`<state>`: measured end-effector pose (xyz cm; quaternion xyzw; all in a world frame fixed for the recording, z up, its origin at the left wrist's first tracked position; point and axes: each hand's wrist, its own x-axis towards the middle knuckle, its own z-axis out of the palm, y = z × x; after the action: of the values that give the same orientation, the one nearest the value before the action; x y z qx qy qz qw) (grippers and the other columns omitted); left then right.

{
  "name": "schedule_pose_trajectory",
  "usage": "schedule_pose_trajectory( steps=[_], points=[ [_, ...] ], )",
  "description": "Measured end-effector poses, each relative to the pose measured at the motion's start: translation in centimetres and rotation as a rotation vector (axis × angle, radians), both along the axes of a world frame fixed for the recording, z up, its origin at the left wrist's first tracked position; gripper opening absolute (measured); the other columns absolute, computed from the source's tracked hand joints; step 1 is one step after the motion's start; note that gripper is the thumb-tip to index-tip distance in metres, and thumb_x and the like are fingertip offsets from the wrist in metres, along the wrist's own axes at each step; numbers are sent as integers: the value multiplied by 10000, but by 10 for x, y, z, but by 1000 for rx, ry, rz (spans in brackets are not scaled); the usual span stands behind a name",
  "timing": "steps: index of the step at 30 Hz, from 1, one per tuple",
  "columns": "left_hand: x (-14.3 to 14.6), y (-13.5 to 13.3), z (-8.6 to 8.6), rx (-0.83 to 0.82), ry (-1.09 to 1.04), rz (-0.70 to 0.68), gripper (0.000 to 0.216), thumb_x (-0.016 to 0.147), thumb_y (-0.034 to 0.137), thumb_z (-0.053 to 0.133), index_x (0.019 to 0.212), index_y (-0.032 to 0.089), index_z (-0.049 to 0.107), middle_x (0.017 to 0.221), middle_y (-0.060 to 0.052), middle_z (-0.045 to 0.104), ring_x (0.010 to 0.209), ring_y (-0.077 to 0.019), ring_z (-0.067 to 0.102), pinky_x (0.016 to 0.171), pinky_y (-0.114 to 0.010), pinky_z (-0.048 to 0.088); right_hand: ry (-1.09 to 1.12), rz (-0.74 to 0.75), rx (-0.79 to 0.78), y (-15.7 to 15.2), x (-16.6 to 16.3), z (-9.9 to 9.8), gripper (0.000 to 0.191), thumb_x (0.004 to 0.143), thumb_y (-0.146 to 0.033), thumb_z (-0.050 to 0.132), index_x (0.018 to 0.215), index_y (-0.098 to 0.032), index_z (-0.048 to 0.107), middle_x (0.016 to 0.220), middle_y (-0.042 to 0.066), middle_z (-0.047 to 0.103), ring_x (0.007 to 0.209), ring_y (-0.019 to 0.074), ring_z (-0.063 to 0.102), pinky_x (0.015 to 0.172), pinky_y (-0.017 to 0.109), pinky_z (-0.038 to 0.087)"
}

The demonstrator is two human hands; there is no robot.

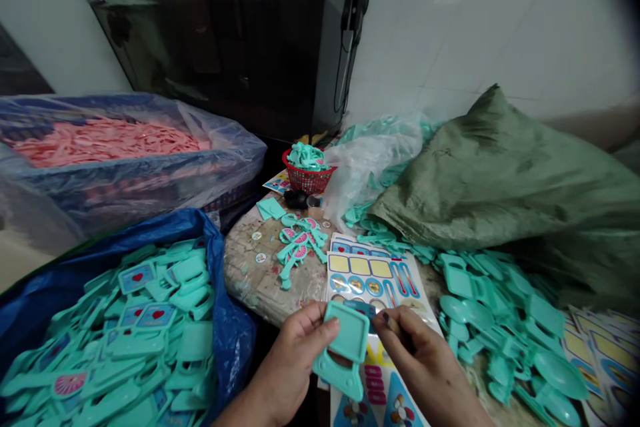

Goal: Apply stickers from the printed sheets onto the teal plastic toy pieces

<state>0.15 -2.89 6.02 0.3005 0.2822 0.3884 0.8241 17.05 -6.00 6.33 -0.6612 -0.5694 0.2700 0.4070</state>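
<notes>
Three containers: a blue plastic bag (230,320) of teal stickered pieces, a clear-lined bin (150,180) of pink pieces, and a small red mesh basket (307,180) of teal parts. The left hand (295,353) grips a teal square-framed plastic toy piece (347,343) over a printed sticker sheet (370,273). The right hand (425,360), fingers pinched, touches its upper corner.

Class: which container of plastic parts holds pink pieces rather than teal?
The clear-plastic-lined crate at the far left, back; the blue bag and red basket hold teal parts.
</notes>
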Motion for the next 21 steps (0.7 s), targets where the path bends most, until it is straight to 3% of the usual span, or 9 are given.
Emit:
schedule_pose_trajectory(
  steps=[4, 7, 10, 14, 21],
  points=[
    [1, 0, -3, 12, 16, 4, 264, 814, 243, 590, 1042, 112, 614, 893, -97, 689, 776, -179, 639, 723, -288, 477, 115, -119, -50, -1, 12, -1, 338, 778, -499, 530, 615, -217, 442, 594, -35, 420, 562, 129, 405, 512, 234, 363],
    [1, 1, -2, -24, 28, 36, 266, 824, 259, 570, 1044, 112, 594, 950, -114, 682, 793, -195, 643, 731, -309, 483, 428, -188, -198, -8, 13, 7, 307, 746, -515, 579, 791, -211, 577, 727, 1, 577, 671, 161, 525, 589, 246, 436],
    [0, 0, 3, -54, 29, -10, 308, 782, 185, 604, 1078, 111, 566, 1013, -122, 667, 860, -208, 639, 762, -306, 479, 683, -154, -350, -15, 5, 16, 312, 722, -494, 626, 880, -224, 614, 842, 14, 646, 738, 184, 583, 645, 269, 477],
    [0, -4, 7, 10, -23, -101, 451, 712, 50, 612, 1149, 130, 530, 1090, -110, 643, 995, -219, 599, 875, -316, 433, 595, -89, -332, -15, -7, 14, 295, 718, -496, 626, 777, -207, 620, 778, 4, 643, 732, 183, 578, 651, 265, 475],
    [2, -6, 4, 95, -23, -109, 446, 716, 14, 568, 1139, 149, 527, 1126, -102, 626, 1065, -231, 562, 941, -363, 389, 408, -44, -299, -11, -12, 1, 322, 759, -519, 554, 713, -203, 597, 592, -31, 549, 549, 131, 491, 506, 229, 425]
  ],
)
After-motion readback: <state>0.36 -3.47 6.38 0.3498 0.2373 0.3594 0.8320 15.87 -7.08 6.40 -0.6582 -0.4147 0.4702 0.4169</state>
